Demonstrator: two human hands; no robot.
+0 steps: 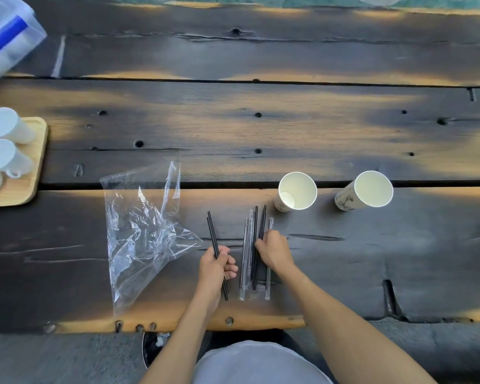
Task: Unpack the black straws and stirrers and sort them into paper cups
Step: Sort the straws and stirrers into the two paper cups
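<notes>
On scorched planks, left hand (pixel 216 266) grips thin black sticks (pixel 212 236).

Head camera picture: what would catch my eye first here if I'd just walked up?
Probably the two hands at the near edge of the dark wooden table: the left hand grips thin black sticks, while the right hand rests on a pile of black and clear-wrapped straws. Just beyond stand two empty paper cups, and a crumpled clear plastic bag lies to the left.
</notes>
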